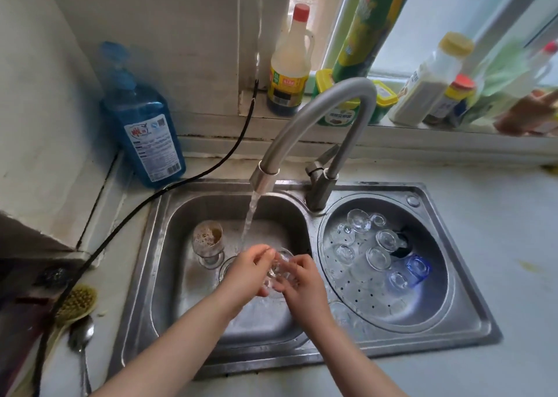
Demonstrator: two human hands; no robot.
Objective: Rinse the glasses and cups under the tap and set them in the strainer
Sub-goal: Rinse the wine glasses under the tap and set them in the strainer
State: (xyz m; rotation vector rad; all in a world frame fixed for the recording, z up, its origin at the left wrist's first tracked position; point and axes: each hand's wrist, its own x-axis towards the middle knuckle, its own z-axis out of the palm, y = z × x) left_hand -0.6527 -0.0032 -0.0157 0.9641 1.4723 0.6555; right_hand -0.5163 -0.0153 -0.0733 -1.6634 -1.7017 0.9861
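Water runs from the grey tap (265, 179) into the left sink basin (181, 275). Below the stream, my left hand (250, 271) and my right hand (302, 281) both hold one small clear glass (279, 263), fingers curled round it. A stemmed glass (208, 242) with brown foamy residue stands upright in the left basin, left of my hands. The round perforated strainer (362, 294) fills the right basin and holds several upturned clear glasses (377, 257) and a blue glass (418, 268).
A blue detergent bottle (148, 136) stands behind the sink at left, with a black cable (181, 182) running past it. Bottles and jars line the windowsill (422, 130). A brush (75, 306) and a spoon (81, 342) lie on the counter at front left.
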